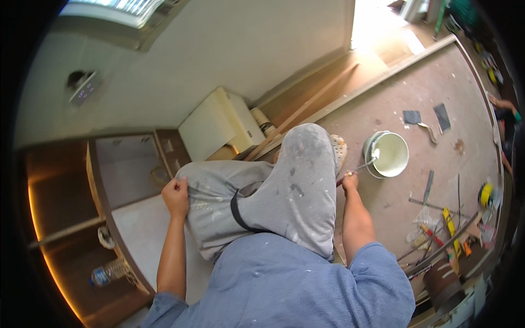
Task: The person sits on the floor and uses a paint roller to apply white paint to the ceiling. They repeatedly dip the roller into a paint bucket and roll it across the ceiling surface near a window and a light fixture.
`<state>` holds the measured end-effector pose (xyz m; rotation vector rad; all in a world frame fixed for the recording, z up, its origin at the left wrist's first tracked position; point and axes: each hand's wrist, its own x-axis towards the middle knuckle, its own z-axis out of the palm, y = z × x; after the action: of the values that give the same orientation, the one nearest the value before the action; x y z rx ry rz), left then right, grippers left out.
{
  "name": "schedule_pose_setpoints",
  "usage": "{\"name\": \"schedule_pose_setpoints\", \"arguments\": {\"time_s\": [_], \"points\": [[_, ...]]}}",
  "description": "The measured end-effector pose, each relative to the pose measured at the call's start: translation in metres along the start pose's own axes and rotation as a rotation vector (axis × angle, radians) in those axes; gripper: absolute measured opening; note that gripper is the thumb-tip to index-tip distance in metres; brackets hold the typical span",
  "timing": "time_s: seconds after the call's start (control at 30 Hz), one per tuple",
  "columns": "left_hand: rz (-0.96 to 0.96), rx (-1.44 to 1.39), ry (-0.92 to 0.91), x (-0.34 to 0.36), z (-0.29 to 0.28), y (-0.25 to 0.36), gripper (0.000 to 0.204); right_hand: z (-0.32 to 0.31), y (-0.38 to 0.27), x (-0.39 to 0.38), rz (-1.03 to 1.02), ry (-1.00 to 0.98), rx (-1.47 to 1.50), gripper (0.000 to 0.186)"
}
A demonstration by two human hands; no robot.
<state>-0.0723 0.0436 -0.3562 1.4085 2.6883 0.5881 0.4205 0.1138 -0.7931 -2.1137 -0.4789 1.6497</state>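
My right hand is closed round the reddish handle of a tool that looks like a small paint roller. Its thin metal rod reaches over the rim of a white bucket, which holds pale, creamy paint. The white end of the rod is at the bucket's left side, and its exact shape is hard to make out. Curled into a fist, my left hand rests against the side of my bent left knee in grey, paint-spotted trousers. Nothing shows in its fingers.
A brown board surface lies under the bucket. Dark sanding pieces and a yellow level among tools lie on it. A lit shelf unit holding a plastic bottle stands left. Another person's arm shows far right.
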Motion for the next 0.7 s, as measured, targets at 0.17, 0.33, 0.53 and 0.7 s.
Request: {"name": "schedule_pose_setpoints", "arguments": {"time_s": [0.17, 0.33, 0.53, 0.7], "points": [[-0.111, -0.055, 0.026, -0.030, -0.019, 0.021, 0.042, -0.014, 0.047, -0.004, -0.243, 0.068, -0.299, 0.037], [-0.091, -0.084, 0.034, -0.058, -0.039, 0.026, 0.038, -0.038, 0.024, -0.064, -0.383, 0.300, -0.174, 0.040], [-0.024, -0.152, -0.024, -0.058, -0.056, 0.030, 0.029, -0.069, 0.016, -0.097, -0.586, 0.441, -0.158, 0.045], [-0.076, -0.497, -0.056, -0.035, -0.041, 0.001, 0.020, -0.095, -0.047, -0.173, -0.468, 0.141, 0.353, 0.047]]}}
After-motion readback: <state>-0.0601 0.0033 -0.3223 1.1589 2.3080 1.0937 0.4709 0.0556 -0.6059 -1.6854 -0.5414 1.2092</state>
